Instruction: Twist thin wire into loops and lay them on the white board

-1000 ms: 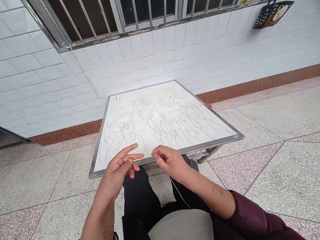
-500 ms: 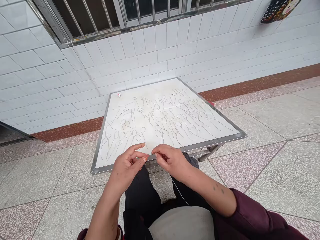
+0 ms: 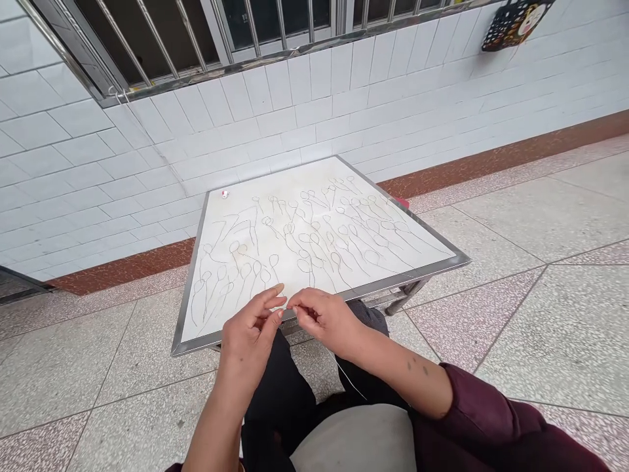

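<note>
White worktop (image 3: 285,182): many looped strands (image 3: 310,278) laid; pale strand (image 3: 346,375) pinched by right hand (image 3: 327,318) at near edge; left hand's (image 3: 244,334) grip, remaining count unclear.

The single head view looks forward and steeply down from above the bare left hand (image 3: 251,320) and bare right hand (image 3: 327,320), both near the lens; beyond them it takes in the grey-edged white square table (image 3: 289,180); farther off, it faces the white tiled wall (image 3: 265,124).

My left hand (image 3: 253,321) and right hand (image 3: 324,318) nearly meet at the desk's (image 3: 324,296) near edge, fingertips pinched, both forearms angled inward.
</note>
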{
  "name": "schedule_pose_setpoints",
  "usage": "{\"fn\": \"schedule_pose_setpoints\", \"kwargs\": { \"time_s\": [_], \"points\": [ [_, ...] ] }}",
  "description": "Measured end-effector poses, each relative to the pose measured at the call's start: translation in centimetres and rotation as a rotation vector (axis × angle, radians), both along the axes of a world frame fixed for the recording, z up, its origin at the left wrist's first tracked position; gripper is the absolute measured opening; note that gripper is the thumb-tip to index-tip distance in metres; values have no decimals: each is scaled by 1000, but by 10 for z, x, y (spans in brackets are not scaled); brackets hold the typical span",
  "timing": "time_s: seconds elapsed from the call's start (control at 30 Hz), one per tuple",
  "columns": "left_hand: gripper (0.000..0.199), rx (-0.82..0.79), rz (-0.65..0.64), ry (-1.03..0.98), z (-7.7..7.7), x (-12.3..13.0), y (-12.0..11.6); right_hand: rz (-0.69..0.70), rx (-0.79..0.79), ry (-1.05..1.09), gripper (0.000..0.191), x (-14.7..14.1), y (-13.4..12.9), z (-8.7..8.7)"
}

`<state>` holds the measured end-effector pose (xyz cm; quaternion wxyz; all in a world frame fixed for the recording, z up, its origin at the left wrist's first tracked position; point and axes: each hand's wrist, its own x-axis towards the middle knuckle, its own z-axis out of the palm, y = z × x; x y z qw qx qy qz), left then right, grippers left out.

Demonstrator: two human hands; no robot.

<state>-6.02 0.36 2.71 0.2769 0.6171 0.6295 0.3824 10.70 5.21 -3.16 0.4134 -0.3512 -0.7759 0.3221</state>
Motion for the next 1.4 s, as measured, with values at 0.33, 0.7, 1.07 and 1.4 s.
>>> {"fn": "schedule_pose_setpoints", "kwargs": {
  "time_s": [0.33,0.7,1.07,1.4],
  "points": [
    [31,37,46,-37,-5,8,0,-24,-207,-9,13,-2,-3,0],
    [35,39,19,-67,-8,4,1,15,-53,-32,11,-1,0,1],
    [35,88,68,-36,-5,4,-5,0,32,-15,16,0,0,1],
    [34,103,57,-40,-3,4,-8,31,139,-67,16,3,1,-1]
  ]
}}
